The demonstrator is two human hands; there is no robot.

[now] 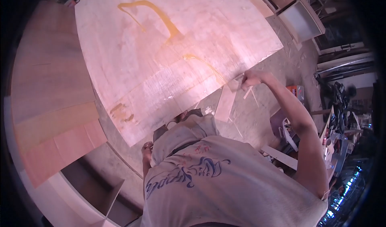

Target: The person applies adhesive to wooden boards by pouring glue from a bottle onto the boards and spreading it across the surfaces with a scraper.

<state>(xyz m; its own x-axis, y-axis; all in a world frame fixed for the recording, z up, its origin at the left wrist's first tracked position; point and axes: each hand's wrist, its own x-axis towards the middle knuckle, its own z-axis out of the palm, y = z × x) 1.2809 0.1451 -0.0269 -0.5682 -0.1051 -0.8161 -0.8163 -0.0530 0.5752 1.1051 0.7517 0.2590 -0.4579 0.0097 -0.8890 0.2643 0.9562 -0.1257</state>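
A large pale wooden board (132, 62) fills the upper middle of the head view. Thick yellow glue (159, 14) runs across it in a curved trail. A thinner glue streak (203, 62) reaches toward the near edge, and the surface around it looks wet and smeared. My right hand (252, 79) is closed at the board's near right edge, gripping what looks like a thin flat spreader (237, 81), partly blurred. Beside my body, below the near left corner, hangs my left hand (148, 150). It is apart from the board, and its fingers are too small and dark to read.
Curved, wood-faced furniture (52, 86) with open compartments (96, 183) stands along the left. Wood strips (226, 104) lie on the floor (261, 118). At right are an open drawer-like box (301, 20), an orange box (296, 91) and piled scraps and tools (341, 134).
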